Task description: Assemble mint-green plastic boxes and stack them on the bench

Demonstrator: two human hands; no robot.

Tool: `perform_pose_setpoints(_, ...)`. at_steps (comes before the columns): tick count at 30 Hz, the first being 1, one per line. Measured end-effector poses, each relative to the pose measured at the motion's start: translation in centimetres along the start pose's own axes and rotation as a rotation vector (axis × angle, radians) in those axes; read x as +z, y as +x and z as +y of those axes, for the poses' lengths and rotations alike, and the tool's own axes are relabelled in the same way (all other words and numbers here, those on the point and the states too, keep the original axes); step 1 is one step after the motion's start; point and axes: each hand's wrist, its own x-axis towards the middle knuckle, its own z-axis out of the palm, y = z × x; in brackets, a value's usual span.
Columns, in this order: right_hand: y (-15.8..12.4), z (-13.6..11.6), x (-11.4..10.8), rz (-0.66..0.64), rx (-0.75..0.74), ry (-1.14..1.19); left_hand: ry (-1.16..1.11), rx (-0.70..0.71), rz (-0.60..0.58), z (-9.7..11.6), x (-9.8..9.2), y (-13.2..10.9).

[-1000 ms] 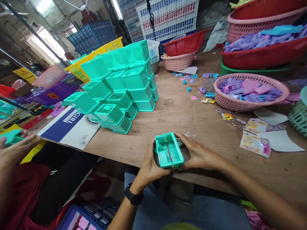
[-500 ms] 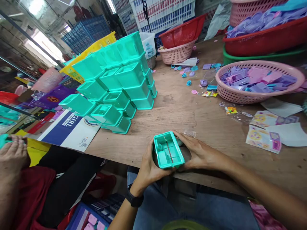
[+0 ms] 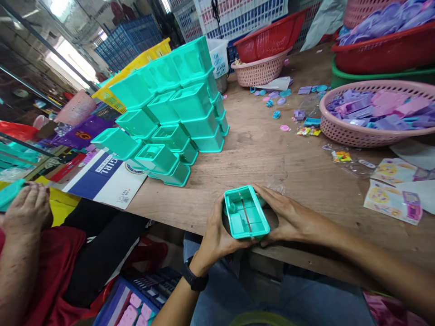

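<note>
A teal plastic box [image 3: 262, 225] sits at the table's near edge, its open top facing me, with a thin reddish-brown strip running lengthwise inside. My left hand [image 3: 217, 231], with a black band on the wrist, closes round its left side and near end. On the opposite side, my right hand [image 3: 285, 217] grips it with the thumb at the near corner and the fingers along the far right. Some fingertips are hidden behind the box. A crumpled piece of clear film [image 3: 276, 184] lies just beyond my right fingers.
Teal boxes [image 3: 193, 104] stand stacked at the left of the table. At right are a pink basket [image 3: 374, 136] of purple and pink parts, and printed cards [image 3: 390, 199]. A white-and-blue carton [image 3: 112, 176] lies left. Another person's hand [image 3: 27, 208] holds a teal piece at far left.
The whole view has shifted slightly, so the table's things appear a little further right. Both my hands keep the same hold on the teal box. The other person's hand has moved slightly right in view.
</note>
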Motion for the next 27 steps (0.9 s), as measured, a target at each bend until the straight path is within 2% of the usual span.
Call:
perform_pose_setpoints(6, -0.4, -0.2, 0.4, 0.092, -0.015, 0.005, -0.022, 0.028, -0.016, 0.1, -0.1, 0.0)
perform_pose_setpoints(10, -0.8, -0.8, 0.7, 0.086, 0.030, -0.005, -0.018, 0.049, -0.031, 0.1, -0.1, -0.3)
perform_pose_setpoints(13, -1.2, -1.9, 1.2, 0.098, 0.107, -0.049, -0.048, 0.007, -0.011, 0.0, 0.5, -1.0)
perform_pose_setpoints(16, -1.4, -3.2, 1.8, 0.117, 0.182, -0.090, -0.038, -0.016, 0.035, 0.3, 1.3, -1.8)
perform_pose_setpoints(22, -1.5, -4.6, 2.4, 0.116, 0.265, -0.092, 0.174, 0.077, 0.138, 1.5, 2.2, -2.2)
perform_pose_setpoints(24, -1.5, -4.6, 2.4, 0.103, 0.276, -0.092, 0.153, 0.023, 0.196, 2.0, 2.8, -2.5)
perform_pose_setpoints(27, -1.5, -4.9, 2.3, 0.101, 0.243, -0.148, -0.009, -0.094, 0.319, 2.7, 3.8, -3.1)
